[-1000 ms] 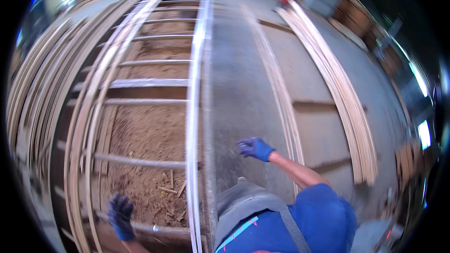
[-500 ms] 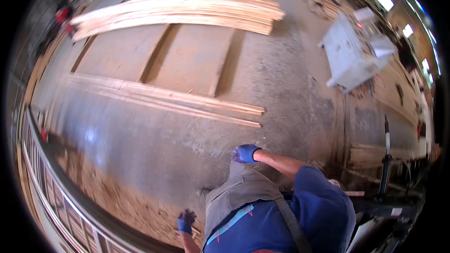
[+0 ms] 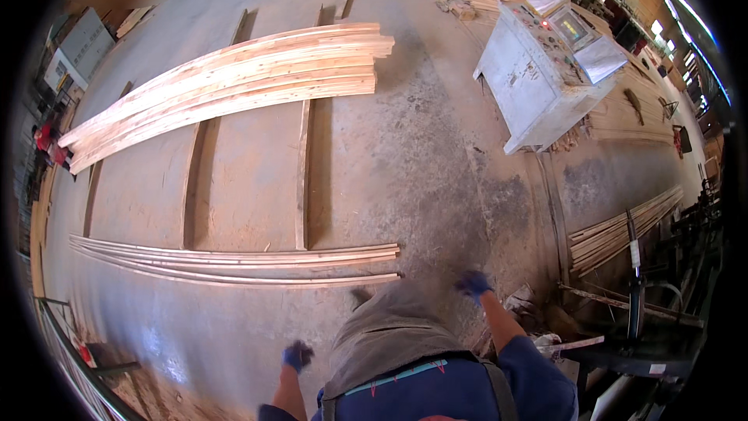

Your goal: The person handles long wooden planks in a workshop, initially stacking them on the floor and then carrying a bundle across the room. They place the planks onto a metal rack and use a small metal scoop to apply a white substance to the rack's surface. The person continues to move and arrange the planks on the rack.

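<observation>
Head view: planks (image 3: 234, 261) ahead of left grip (image 3: 297, 355)

Left hand (image 3: 297, 355) and right hand (image 3: 473, 284), both blue-gloved, blurred, hang free over bare concrete floor (image 3: 421, 164); nothing touching either. Thin plank row (image 3: 234, 263) lies just ahead of left hand, crosswise. Big plank stack (image 3: 226, 86) farther off, well apart. Open floor strip between the two, broken by narrow bearers (image 3: 302, 171). Grey machine cabinet (image 3: 541, 70) blocks far right. Plank bundle (image 3: 623, 226) and dark metal frame (image 3: 635, 296) crowd right side near right hand. Railing (image 3: 70, 359) closes lower left.
</observation>
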The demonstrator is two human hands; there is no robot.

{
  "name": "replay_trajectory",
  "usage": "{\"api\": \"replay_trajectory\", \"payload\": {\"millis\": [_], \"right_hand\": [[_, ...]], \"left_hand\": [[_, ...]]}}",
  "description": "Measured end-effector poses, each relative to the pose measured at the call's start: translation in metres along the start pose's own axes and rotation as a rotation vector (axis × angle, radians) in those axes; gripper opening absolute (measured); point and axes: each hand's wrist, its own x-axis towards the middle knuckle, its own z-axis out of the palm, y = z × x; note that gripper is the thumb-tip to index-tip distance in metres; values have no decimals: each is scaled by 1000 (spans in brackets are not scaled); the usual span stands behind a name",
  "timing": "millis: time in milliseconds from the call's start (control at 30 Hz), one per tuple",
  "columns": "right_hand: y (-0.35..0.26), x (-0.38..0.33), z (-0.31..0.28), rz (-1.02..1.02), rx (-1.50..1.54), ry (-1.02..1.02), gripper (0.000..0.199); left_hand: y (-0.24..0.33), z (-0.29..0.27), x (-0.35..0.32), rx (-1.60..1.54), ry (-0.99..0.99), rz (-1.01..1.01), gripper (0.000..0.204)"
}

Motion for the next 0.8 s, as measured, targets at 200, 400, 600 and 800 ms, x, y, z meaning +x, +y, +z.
{"api": "replay_trajectory", "payload": {"millis": [200, 400, 600, 800], "right_hand": [[22, 68, -136, 489, 239, 364, 31], [-205, 214, -192, 280, 49, 181, 31], [-469, 326, -198, -38, 197, 219, 32], [-544, 487, -194, 171, 61, 154, 32]], "left_hand": [[403, 228, 81, 76, -98, 534, 38], [557, 463, 65, 202, -245, 578, 31], [524, 496, 141, 287, -123, 103, 33], [575, 494, 196, 62, 98, -220, 32]]}}
